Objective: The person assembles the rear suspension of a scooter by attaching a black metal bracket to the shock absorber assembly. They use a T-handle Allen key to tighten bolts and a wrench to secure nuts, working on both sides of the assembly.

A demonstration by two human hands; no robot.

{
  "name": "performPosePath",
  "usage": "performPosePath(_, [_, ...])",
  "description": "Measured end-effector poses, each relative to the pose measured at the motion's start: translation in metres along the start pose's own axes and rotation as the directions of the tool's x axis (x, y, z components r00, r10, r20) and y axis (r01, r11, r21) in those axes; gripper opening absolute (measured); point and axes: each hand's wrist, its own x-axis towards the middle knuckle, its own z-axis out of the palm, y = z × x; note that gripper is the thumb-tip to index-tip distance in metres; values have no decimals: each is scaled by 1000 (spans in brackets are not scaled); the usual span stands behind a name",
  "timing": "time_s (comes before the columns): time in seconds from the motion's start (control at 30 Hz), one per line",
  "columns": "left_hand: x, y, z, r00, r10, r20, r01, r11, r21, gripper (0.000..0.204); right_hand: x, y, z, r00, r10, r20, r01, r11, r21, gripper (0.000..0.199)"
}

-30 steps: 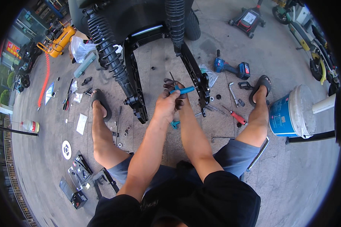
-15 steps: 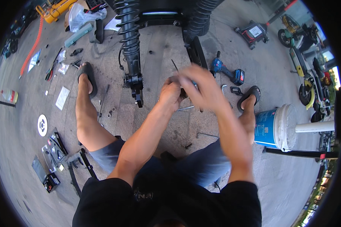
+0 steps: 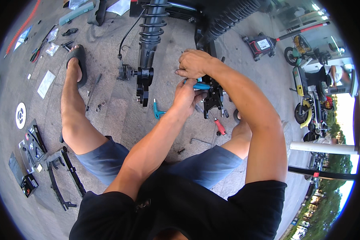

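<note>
My left hand (image 3: pixel 185 97) is closed round a blue-handled tool (image 3: pixel 202 86), held against the black bracket (image 3: pixel 214 98) at the lower end of the right-hand suspension leg. My right hand (image 3: pixel 195 64) is curled just above it, fingers drawn together; whatever they grip is hidden. Left of my hands stands a black shock absorber with a coil spring (image 3: pixel 152 30), its lower clamp (image 3: pixel 144 84) hanging free. A second spring (image 3: pixel 234 18) leans at the upper right. On the floor close by lie a teal T-handle hex key (image 3: pixel 157 111) and a red-handled screwdriver (image 3: pixel 220 127).
An L-shaped hex key (image 3: pixel 201 141) and a bolt (image 3: pixel 181 151) lie between my legs. Pliers (image 3: pixel 38 50), a white disc (image 3: pixel 21 116) and black metal arms (image 3: pixel 64 176) are spread at left. A floor jack (image 3: pixel 262 45) and parked scooters (image 3: pixel 304 96) stand at right.
The view has shifted, bringing the bracket and red screwdriver into sight. My right hand, blurred before beside a thin dark rod, is now curled above my left, which stays closed.
</note>
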Motion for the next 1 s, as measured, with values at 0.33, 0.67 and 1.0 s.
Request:
performPosePath(0.33, [9,-9,-20,973,132,192,-128,991,-37,31,-6,-6,-13,995,-13,-103,5,997,-80,51])
performPosePath(0.67, [20,-7,-24,955,141,259,-153,988,29,29,-4,2,-11,1000,-9,5,10,999,-45,55])
performPosePath(1.0, [33,-13,-36,909,190,371,-220,975,41,29,-8,-4,-18,998,-15,-61,6,990,-143,53])
